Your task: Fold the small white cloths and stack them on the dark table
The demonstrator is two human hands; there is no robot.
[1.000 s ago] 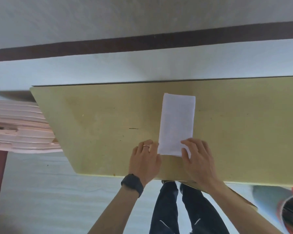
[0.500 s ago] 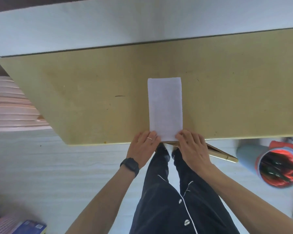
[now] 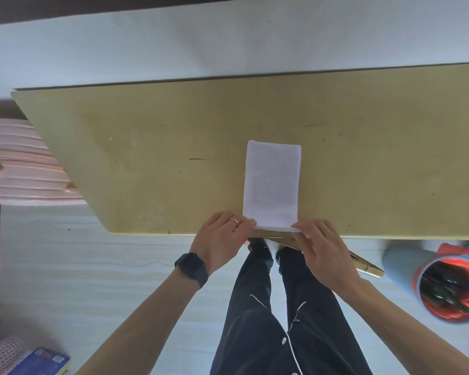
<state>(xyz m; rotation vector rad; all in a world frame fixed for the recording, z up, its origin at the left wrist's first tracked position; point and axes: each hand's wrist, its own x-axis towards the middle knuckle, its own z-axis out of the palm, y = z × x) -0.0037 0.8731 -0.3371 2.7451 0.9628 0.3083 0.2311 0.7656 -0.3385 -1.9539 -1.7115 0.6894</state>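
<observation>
Bench (image 3: 146,158): olive-yellow top, scuffed.
Floor (image 3: 92,266): pale, below the bench's near edge.
Bin (image 3: 450,288): red-lined, beside the bench's near right.
Cloth (image 3: 271,185): folded oblong, flat at the bench's near edge.
Left hand (image 3: 222,239), right hand (image 3: 322,255): each pinching a near cloth corner.

1 white cloth (image 3: 271,185) lies flat on the yellow-brown surface (image 3: 146,158). It is folded into a long, thin shape with 4 straight sides. It looks smooth, with no bumps. Its long sides point away from the person. Its short near end sits right at the near edge of the surface. The left hand (image 3: 222,236) holds the near left corner with its fingers (image 3: 248,221). The right hand (image 3: 322,253) holds the near right corner.
</observation>
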